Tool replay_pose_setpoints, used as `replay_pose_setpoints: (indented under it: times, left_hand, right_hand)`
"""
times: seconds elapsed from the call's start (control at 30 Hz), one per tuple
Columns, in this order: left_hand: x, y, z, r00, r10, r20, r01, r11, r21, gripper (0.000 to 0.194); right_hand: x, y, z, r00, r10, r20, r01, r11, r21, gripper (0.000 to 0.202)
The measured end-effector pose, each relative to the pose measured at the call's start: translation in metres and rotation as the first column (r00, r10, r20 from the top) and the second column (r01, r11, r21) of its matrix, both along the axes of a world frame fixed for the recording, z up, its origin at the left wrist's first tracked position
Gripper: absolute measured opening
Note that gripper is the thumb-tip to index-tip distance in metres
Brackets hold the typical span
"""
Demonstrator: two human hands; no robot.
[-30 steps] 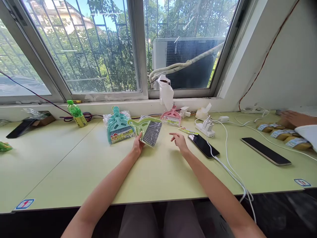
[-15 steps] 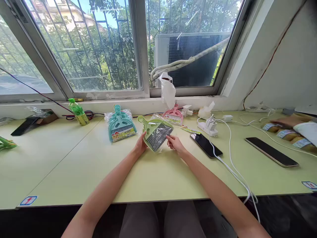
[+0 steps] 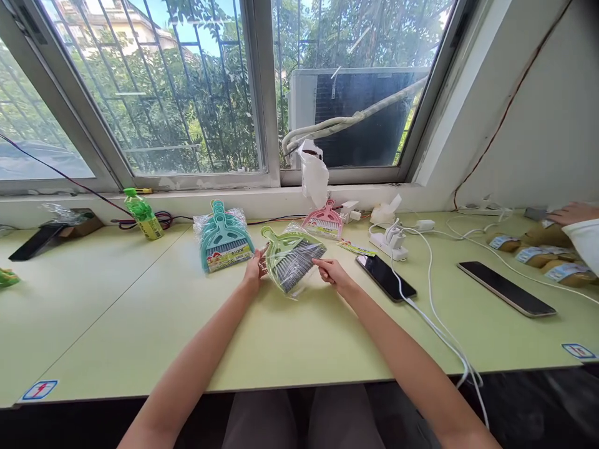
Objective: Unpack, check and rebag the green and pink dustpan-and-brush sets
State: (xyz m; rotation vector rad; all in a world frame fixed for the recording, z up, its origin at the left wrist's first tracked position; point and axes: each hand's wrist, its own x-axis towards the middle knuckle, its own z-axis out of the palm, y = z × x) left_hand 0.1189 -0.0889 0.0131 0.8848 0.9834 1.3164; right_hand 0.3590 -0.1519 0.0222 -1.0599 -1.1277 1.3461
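A light green dustpan [image 3: 276, 240] with a grey-bristled brush [image 3: 299, 265] lies tilted in a clear plastic bag [image 3: 291, 292] in front of me. At its left edge is my left hand [image 3: 253, 270], fingers curled at the loose film, a little apart from the dustpan's rim. My right hand [image 3: 331, 273] pinches the bag's right edge by the bristles, thumb and forefinger together. Just left of my left hand lie wrapped teal dustpan sets [image 3: 227, 240] with a printed label. Behind sits a pink dustpan set [image 3: 325, 218].
Right of my hand lie a black phone [image 3: 386, 279], a printed card strip [image 3: 356, 248] and a white power strip [image 3: 389, 247] with cables. Farther right are another phone [image 3: 505, 288], wrapped brown packs [image 3: 568, 272] and another person's hand [image 3: 575, 213]. A green bottle [image 3: 144, 215] stands left.
My left hand has shifted left, off the dustpan's edge to the film beside it. My right hand keeps its pinch. At far right the other person's hand has moved over the packs.
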Motion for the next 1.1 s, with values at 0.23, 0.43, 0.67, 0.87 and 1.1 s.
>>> replay_pose_setpoints:
  times: [0.23,0.43,0.67,0.87,1.1]
  left_hand:
    - [-0.030,0.024,0.005,0.988,0.001,-0.154,0.001,1.000,0.016,0.033]
    - [-0.054,0.030,0.015,0.881,0.049,-0.471,0.062,0.974,0.219,0.062]
    - [-0.043,0.010,0.039,0.806,-0.093,-0.585,0.297,0.918,0.263,0.077]
    - [-0.023,0.000,0.037,0.799,-0.237,-0.552,0.350,0.931,0.108,0.064]
    - [-0.074,0.018,0.035,0.863,0.199,-0.464,-0.050,0.948,0.314,0.061]
  right_hand:
    - [-0.011,-0.006,0.009,0.999,-0.019,0.041,0.016,0.999,0.051,0.040]
    - [-0.002,-0.008,0.020,0.995,-0.054,0.088,0.047,0.996,0.080,0.035]
    - [0.003,-0.012,0.025,0.966,0.129,0.224,-0.164,0.976,0.144,0.035]
    - [0.008,-0.014,0.030,0.963,0.075,0.260,-0.117,0.982,0.150,0.032]
    - [0.028,-0.003,0.032,0.972,-0.210,0.104,0.178,0.951,0.254,0.040]
